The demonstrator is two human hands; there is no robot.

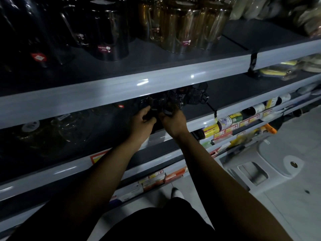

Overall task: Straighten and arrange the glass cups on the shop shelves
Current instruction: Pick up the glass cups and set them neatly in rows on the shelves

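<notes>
Both hands reach into the dim second shelf (231, 94). My left hand (141, 121) and my right hand (172, 121) are side by side, fingers curled around a dark glass cup (156, 106) between them. Behind it stands a cluster of dark ribbed glass cups with handles (189, 94). Clear glass cups (73, 126) sit further left on the same shelf, hard to make out in the dark. On the top shelf stand dark glass mugs (107, 37) and amber glass mugs (182, 28).
The grey front edge of the top shelf (139, 86) hangs just above my hands. Lower shelves hold rolled and boxed goods (239, 119) to the right. A grey moulded plastic object (278, 164) lies on the tiled floor at the right.
</notes>
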